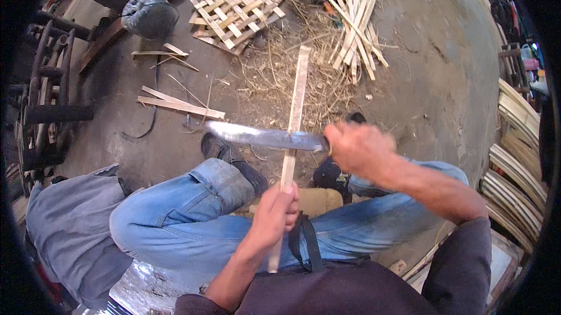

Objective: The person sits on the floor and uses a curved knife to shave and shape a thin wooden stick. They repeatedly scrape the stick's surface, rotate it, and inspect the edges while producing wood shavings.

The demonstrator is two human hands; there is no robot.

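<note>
My left hand is closed around the lower part of a long, pale strip, likely bamboo or wood, which points up and away from me between my knees. In my right hand is the handle of a large knife, mostly covered by my fingers. Its long, shiny blade lies crosswise over the strip, a little beyond my left hand, with the tip toward the left. The right hand is slightly smeared by motion.
Shavings litter the floor ahead. Beyond them lie a stack of woven lattice panels and a pile of loose strips. A few strips lie at left. Bundled curved strips stand at right, a grey cloth hangs at lower left.
</note>
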